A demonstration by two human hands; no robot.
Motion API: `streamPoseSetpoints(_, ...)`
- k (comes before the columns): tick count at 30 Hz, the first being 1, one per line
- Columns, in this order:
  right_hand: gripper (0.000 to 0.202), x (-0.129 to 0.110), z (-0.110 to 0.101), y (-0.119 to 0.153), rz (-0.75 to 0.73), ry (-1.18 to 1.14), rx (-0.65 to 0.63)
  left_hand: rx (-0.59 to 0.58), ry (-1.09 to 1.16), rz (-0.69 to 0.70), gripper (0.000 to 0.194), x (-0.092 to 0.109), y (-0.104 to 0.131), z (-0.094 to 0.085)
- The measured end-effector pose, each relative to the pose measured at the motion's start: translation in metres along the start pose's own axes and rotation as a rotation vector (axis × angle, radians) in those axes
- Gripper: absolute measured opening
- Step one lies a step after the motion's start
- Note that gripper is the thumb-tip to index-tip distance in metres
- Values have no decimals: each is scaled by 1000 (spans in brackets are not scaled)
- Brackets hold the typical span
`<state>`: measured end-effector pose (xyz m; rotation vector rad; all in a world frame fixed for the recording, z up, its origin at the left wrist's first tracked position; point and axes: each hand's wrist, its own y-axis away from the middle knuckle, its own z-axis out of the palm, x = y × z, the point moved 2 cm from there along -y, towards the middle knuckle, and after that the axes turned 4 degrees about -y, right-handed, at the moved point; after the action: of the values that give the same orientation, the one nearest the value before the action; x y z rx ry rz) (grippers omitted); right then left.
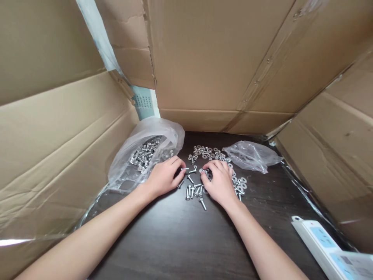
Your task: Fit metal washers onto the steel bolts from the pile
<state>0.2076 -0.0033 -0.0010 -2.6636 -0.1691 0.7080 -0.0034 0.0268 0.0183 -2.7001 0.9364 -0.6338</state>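
My left hand [165,175] pinches a bolt [185,168] between thumb and index finger, its shank pointing right. Across from it, my right hand [219,179] has a small flat washer [201,170] at the tips of its thumb and index finger; its other fingers curl over more hardware. Between and below the hands lie several loose bolts [192,192], one bolt [203,204] apart at the front. Behind them spreads a scatter of washers and nuts [204,152]. More washers [243,182] lie to the right of my right hand.
An open plastic bag [125,165] full of bolts [145,154] stands at the left. A flattened clear bag [253,155] lies at the back right. A white power strip [316,237] rests at the front right of the dark table [169,241]. Cardboard walls [210,58] surround it.
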Motion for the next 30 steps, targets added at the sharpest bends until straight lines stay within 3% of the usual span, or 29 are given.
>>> streamPoseSetpoints(5, 6, 0, 0, 0, -19, -31, -11, 59, 122, 63, 12, 5, 0, 1)
streamPoseSetpoints(24, 3, -1, 0, 0, -24, -18, -31, 19, 187, 142, 11, 5, -1, 6)
streamPoseSetpoints(30, 9, -8, -4, 1, -209, -134, 57, 62, 187, 168, 10, 4, 0, 6)
